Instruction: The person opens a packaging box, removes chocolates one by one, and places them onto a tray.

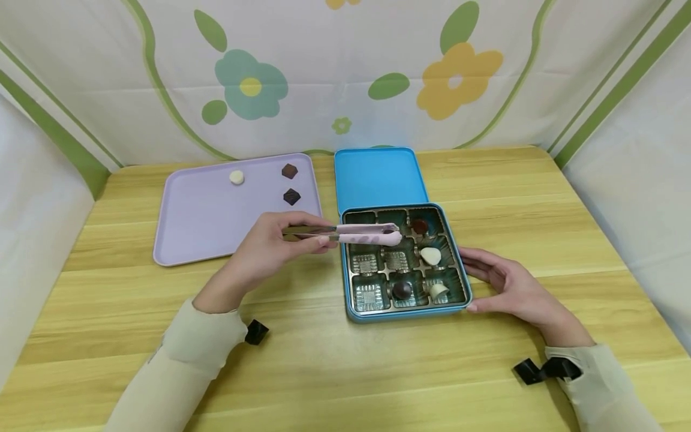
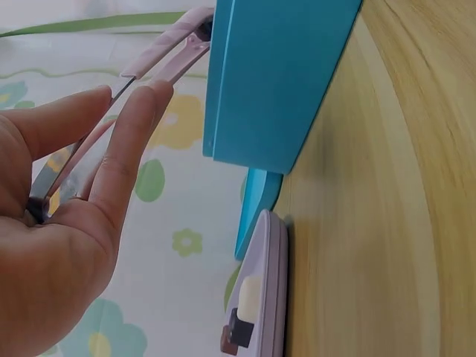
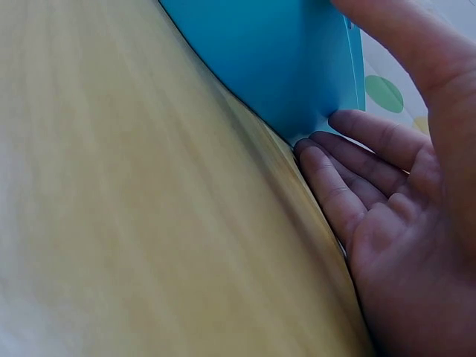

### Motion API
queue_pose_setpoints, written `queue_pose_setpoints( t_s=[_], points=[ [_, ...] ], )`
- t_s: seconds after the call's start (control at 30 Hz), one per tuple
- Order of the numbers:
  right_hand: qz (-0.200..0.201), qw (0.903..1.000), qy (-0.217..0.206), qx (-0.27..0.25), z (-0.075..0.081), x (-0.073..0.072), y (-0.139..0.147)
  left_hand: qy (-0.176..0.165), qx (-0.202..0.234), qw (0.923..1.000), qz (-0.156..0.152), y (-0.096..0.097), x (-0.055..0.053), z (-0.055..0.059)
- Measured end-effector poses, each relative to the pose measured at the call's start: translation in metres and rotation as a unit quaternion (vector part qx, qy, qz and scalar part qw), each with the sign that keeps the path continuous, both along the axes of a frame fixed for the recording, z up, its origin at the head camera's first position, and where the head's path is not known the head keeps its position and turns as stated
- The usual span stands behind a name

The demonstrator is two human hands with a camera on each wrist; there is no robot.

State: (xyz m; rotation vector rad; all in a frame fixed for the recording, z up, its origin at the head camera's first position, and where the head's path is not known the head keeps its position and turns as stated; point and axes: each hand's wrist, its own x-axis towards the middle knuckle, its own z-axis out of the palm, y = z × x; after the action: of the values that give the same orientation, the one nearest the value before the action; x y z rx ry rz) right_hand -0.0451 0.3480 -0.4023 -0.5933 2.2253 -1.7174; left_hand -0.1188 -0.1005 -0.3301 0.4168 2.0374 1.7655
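On the worktop point(image 1: 324, 372), a tray point(image 1: 200, 222) lies left of a tin point(image 1: 410, 314) with its lid point(image 1: 380, 177) behind, tongs point(image 1: 361, 238) over it in the left hand point(image 1: 270, 243), and the right hand point(image 1: 515, 291) at its right side.

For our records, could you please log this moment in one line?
left hand: holds pink tongs over blue tin | right hand: touches tin's right side | tongs: dark piece between tips | purple tray: white chocolate, two dark chocolates

Dark chocolate point(image 2: 206, 31) in pink tongs point(image 1: 372, 239) above blue tin point(image 1: 407, 315)
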Motion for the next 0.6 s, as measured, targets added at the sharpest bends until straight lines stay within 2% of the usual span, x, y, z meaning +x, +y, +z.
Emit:
queue_pose_setpoints(
  t_s=[0.23,0.47,0.6],
  points=[
    [0.003,1.0000,-0.002,0.003,0.000,0.000,0.000,0.001,0.015,0.9996,0.025,-0.014,0.003,0.001],
    [-0.001,1.0000,-0.002,0.003,0.000,0.000,-0.001,0.012,0.014,0.9979,0.063,-0.036,0.005,-0.002],
    [-0.002,1.0000,0.002,0.006,0.001,0.001,0.000,0.016,0.030,0.9962,0.080,-0.048,0.008,-0.003]
  ],
)
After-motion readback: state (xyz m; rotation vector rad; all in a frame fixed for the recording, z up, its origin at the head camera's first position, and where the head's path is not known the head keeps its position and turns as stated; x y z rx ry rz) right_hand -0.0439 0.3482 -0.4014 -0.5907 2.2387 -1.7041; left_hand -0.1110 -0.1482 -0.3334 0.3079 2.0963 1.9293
